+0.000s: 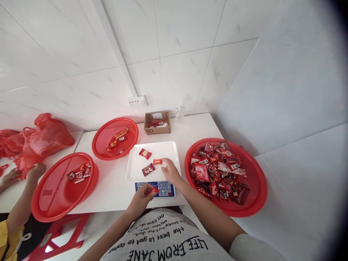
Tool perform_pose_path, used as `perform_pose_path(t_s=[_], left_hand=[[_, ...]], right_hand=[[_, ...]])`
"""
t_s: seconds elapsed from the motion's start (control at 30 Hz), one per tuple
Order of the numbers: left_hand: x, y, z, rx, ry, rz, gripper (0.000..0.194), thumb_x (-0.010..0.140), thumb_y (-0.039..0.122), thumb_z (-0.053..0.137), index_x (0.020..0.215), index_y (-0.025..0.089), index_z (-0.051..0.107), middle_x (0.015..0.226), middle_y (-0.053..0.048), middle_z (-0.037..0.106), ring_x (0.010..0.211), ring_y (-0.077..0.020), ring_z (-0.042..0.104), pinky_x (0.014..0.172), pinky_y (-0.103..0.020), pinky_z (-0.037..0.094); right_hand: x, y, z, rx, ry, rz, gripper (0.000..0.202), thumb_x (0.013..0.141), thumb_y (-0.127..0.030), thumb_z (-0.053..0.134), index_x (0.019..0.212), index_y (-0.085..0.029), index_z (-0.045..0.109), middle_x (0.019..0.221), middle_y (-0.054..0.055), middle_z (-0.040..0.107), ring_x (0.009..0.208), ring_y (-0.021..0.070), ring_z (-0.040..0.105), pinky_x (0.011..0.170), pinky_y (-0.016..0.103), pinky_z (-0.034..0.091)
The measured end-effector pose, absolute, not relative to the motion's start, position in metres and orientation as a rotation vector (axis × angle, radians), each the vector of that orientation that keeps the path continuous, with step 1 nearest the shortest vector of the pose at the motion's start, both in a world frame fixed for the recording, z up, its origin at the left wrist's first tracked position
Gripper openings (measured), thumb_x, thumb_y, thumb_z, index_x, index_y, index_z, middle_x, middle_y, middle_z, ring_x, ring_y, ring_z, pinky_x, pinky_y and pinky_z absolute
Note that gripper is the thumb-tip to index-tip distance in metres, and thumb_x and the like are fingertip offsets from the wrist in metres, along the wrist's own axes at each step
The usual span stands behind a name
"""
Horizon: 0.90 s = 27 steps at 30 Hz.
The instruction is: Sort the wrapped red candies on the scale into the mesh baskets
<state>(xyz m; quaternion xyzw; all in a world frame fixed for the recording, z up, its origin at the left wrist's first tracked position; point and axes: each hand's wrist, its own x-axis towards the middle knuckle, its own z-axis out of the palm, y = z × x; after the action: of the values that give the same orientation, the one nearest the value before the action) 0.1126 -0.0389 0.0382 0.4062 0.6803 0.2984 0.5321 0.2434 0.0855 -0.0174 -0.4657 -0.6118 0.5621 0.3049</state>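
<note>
My left hand (141, 197) is closed on a small red wrapped candy (154, 192), in front of the scale's blue keypad (165, 189). Over the white scale tray (133, 173), the fingers of my right hand (171, 171) are at the right end of a small orange-red wrapped candy (157, 162) and appear to pinch it. Two darker red wrapped snacks lie on the tray: one packet (145, 153) toward the back and a brown-red packet (148, 169) toward the front left.
A red basket (258, 188) heaped with wrapped snacks stands right. Two red baskets, one behind (99, 139) and one in front (40, 195), hold several packets on the left. A cardboard box (157, 127) stands by the wall. Far left, another person's hands (34, 172) touch red plastic bags (49, 136).
</note>
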Motion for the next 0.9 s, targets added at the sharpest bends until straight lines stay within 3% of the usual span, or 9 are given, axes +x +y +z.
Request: perform_pose_path(t_s=[0.13, 0.3, 0.4, 0.57, 0.67, 0.83, 0.9], left_hand=[[0.111, -0.039, 0.042, 0.982, 1.633, 0.705, 0.026, 0.073, 0.040, 0.056, 0.084, 0.017, 0.055, 0.080, -0.003, 0.060, 0.076, -0.0158, 0.052, 0.069, -0.028, 0.039], [0.104, -0.037, 0.036, 1.017, 1.508, 0.696, 0.023, 0.072, 0.039, 0.056, 0.082, 0.018, 0.054, 0.073, 0.000, 0.059, 0.067, -0.0136, 0.051, 0.064, -0.027, 0.040], [0.097, -0.033, 0.030, 1.072, 1.471, 0.676, 0.023, 0.071, 0.039, 0.057, 0.081, 0.018, 0.053, 0.071, 0.000, 0.059, 0.066, -0.0139, 0.052, 0.063, -0.028, 0.040], [0.084, -0.004, 0.021, 1.268, 1.524, 0.690, 0.021, 0.074, 0.037, 0.052, 0.084, 0.018, 0.052, 0.074, -0.001, 0.060, 0.069, -0.0155, 0.055, 0.064, -0.027, 0.042], [0.081, 0.024, 0.017, 1.553, 1.624, 0.569, 0.020, 0.080, 0.033, 0.045, 0.090, 0.019, 0.053, 0.078, -0.001, 0.061, 0.072, -0.0155, 0.057, 0.066, -0.027, 0.043], [0.077, 0.068, 0.011, 1.985, 1.755, 0.373, 0.027, 0.084, 0.028, 0.041, 0.106, 0.018, 0.054, 0.109, -0.009, 0.056, 0.103, -0.0213, 0.050, 0.086, -0.032, 0.038], [0.074, 0.080, 0.008, 2.057, 1.728, 0.331, 0.027, 0.082, 0.028, 0.044, 0.104, 0.017, 0.055, 0.108, -0.011, 0.055, 0.105, -0.0238, 0.047, 0.089, -0.035, 0.035]], right_hand=[[0.251, 0.054, -0.007, -1.124, -1.802, 1.676, 0.030, 0.082, -0.038, 0.045, 0.096, -0.018, 0.061, 0.090, 0.004, 0.063, 0.074, 0.0140, 0.056, 0.071, 0.028, 0.044], [0.247, 0.017, 0.000, -1.122, -1.972, 1.807, 0.022, 0.080, -0.031, 0.047, 0.071, -0.016, 0.062, 0.065, 0.000, 0.060, 0.061, 0.0116, 0.052, 0.058, 0.023, 0.039], [0.245, 0.007, 0.000, -1.275, -1.844, 1.727, 0.021, 0.080, -0.029, 0.046, 0.072, -0.016, 0.061, 0.065, 0.000, 0.059, 0.061, 0.0116, 0.051, 0.057, 0.023, 0.038], [0.255, -0.005, -0.004, -1.433, -1.514, 1.707, 0.022, 0.077, -0.028, 0.048, 0.090, -0.016, 0.060, 0.071, 0.001, 0.060, 0.061, 0.0120, 0.053, 0.061, 0.025, 0.041], [0.264, -0.019, -0.002, -1.502, -1.396, 1.656, 0.021, 0.074, -0.029, 0.050, 0.089, -0.017, 0.059, 0.072, 0.000, 0.059, 0.061, 0.0121, 0.053, 0.061, 0.026, 0.042], [0.273, -0.050, 0.005, -1.627, -1.180, 1.610, 0.021, 0.072, -0.028, 0.051, 0.089, -0.018, 0.058, 0.071, -0.001, 0.059, 0.062, 0.0125, 0.054, 0.061, 0.026, 0.043], [0.276, -0.062, 0.005, -1.686, -1.118, 1.580, 0.021, 0.072, -0.027, 0.051, 0.090, -0.018, 0.058, 0.070, -0.001, 0.059, 0.062, 0.0127, 0.055, 0.060, 0.026, 0.043]])
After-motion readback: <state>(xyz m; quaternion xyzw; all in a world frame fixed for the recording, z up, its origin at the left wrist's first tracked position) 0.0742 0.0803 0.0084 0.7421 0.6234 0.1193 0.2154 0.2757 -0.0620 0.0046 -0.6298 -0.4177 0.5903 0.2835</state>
